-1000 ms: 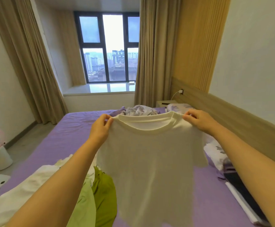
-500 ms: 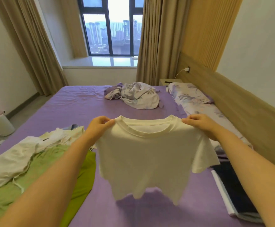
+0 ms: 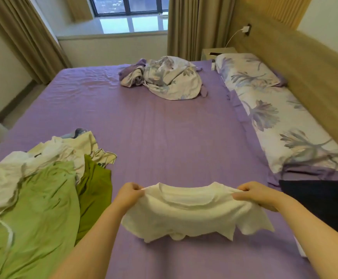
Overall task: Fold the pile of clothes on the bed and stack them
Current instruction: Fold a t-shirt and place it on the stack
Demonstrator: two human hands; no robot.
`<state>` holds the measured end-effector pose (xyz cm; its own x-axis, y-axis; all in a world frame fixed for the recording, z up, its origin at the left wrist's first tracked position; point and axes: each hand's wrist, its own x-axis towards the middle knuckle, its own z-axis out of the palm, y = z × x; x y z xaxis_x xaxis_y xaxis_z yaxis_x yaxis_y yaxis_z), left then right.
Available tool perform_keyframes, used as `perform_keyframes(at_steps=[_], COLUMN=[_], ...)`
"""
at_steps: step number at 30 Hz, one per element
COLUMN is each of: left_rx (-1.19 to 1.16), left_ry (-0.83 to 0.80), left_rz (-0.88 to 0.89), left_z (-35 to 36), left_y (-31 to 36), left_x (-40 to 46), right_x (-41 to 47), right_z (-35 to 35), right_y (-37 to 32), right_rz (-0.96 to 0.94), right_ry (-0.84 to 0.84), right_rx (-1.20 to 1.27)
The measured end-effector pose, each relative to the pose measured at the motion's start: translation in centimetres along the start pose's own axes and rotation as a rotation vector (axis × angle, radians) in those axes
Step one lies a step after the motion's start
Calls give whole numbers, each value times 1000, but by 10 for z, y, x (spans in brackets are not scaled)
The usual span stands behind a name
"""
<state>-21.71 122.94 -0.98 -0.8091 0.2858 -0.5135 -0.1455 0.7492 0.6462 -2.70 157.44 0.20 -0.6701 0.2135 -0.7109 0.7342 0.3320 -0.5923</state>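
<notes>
Both grips are closed on a cream T-shirt [image 3: 194, 214] low in the frame: the left hand [image 3: 128, 195] pinches the fabric at one shoulder, fingers curled tight, and the right hand [image 3: 254, 195] pinches the other shoulder the same way. Between them the collar edge is stretched out flat, facing the far end of the room, and the body of the shirt sags toward the camera; its hem and sleeves look to touch the purple sheet of the bed [image 3: 164, 127], though contact cannot be told for certain.

At lower left of the frame lies the pile of clothes [image 3: 33, 178], unfolded: a light green garment [image 3: 33, 214] spread widest, a darker olive piece [image 3: 95, 188] beside it on its right, and crumpled white items [image 3: 13, 170] heaped above them. Well apart from the pile, in the upper middle of the frame, a floral duvet [image 3: 168, 79] sits bunched on the sheet. Along the right side of the frame a floral pillow [image 3: 244, 71] and matching bedding run beside a wooden headboard [image 3: 315, 77]. A dark folded item [image 3: 325, 204] lies at lower right, just beside the right forearm. Beige curtains [image 3: 196, 27] flank a window [image 3: 131, 7] at the top, and a charger is plugged in at upper right.
</notes>
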Motion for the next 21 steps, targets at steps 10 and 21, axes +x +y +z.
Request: perform_keyframes(at_steps=[10, 21], left_rx=[-65, 613], left_ry=[22, 219], left_rz=[2, 72], left_z=[46, 68], left_y=[-31, -32], left_x=[127, 226], right_x=[120, 227], right_z=[48, 12], right_y=[9, 23], right_rz=[6, -3], right_ry=[529, 664], right_rx=[9, -47])
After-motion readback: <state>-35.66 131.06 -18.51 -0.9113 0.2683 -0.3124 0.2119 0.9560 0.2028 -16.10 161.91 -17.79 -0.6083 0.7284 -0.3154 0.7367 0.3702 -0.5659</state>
